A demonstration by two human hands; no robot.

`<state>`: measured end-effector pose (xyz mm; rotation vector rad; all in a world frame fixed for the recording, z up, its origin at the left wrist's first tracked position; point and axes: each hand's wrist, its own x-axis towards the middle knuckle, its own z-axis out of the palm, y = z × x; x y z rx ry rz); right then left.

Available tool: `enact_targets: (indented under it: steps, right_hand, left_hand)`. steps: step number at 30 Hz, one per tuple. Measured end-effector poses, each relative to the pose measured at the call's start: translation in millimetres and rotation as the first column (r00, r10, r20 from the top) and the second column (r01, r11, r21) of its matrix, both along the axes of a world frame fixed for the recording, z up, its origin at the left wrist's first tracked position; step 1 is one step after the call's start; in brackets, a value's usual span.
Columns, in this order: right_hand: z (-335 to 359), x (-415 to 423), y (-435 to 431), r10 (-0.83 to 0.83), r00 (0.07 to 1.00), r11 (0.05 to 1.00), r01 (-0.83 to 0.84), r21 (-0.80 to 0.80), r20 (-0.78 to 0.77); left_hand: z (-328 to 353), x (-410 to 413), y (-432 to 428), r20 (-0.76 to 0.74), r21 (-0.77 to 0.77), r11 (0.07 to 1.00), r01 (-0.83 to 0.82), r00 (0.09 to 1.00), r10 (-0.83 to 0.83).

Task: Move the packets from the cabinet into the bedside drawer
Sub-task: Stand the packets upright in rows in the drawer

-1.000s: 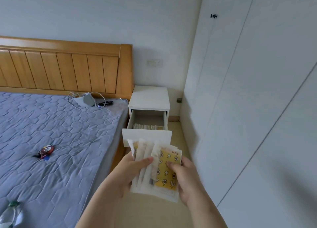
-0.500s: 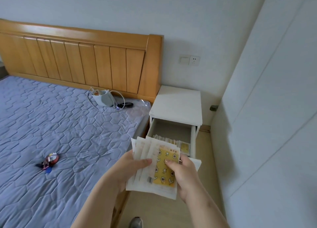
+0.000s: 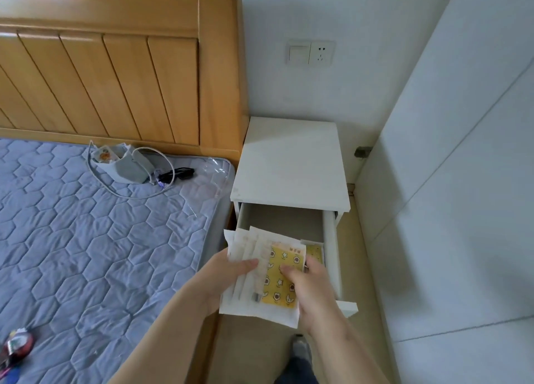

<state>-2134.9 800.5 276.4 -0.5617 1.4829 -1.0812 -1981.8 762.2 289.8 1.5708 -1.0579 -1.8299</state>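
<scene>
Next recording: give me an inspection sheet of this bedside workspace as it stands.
Surface: white bedside table, its drawer pulled open.
Job's things: fanned packets held at the drawer; a yellow packet lies inside.
Clutter: grey pouch and red toy on the mattress.
Hands: left hand and right hand both grip the packets.
Cables: white cable looped by the pouch, black cable beside it.
Surroundings: wooden headboard, wall socket, white cabinet.

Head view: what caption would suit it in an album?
Left hand and right hand hold fanned packets at the open bedside drawer.
</scene>
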Motion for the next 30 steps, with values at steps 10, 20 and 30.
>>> enact_targets:
  steps: [10, 20, 30]
  right_hand:
    - [-69, -51, -136, 0.052, 0.999, 0.992, -0.050, 0.114, -0.009]
    - [-194, -74, -264, 0.086, 0.996, 0.936, -0.093, 0.340, 0.034]
    - [-337, -71, -365, 0.050, 0.997, 0.904, -0.071, 0.421, 0.060]
  left_hand:
    - [-70, -50, -131, 0.056, 0.161, 0.984, -0.076, 0.996, 0.068]
    - [-184, -80, -253, 0.240, 0.267, 0.948, -0.171, 0.965, 0.106]
    - [-342, -77, -341, 0.295, 0.243, 0.945, -0.218, 0.945, 0.142]
